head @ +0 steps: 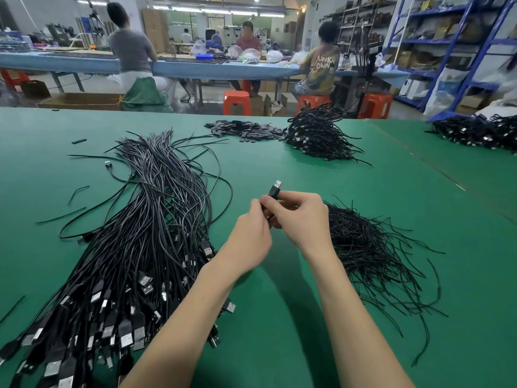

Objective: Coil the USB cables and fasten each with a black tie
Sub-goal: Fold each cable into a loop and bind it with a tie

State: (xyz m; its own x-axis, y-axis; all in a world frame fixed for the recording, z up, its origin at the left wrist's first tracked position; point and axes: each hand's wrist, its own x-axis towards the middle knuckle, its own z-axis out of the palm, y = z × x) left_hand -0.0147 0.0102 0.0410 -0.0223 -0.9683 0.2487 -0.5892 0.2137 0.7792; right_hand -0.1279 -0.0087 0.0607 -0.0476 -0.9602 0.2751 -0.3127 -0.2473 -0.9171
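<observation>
Both my hands meet above the green table (pixel 279 317) around one coiled black USB cable (pixel 275 189), whose silver plug sticks up past my fingers. My right hand (pixel 300 217) grips the coil from the right. My left hand (pixel 251 233) pinches it from the left with its fingertips. The coil itself is mostly hidden between the fingers. A big bundle of loose USB cables (pixel 134 247) lies to the left, plugs toward me. A pile of thin black ties (pixel 372 247) lies just right of my right hand.
A heap of coiled cables (pixel 319 135) sits at the far middle, with a spread of small black pieces (pixel 246 130) left of it. Another cable heap (pixel 475 133) lies far right. People sit at a blue table behind, with orange stools and shelving.
</observation>
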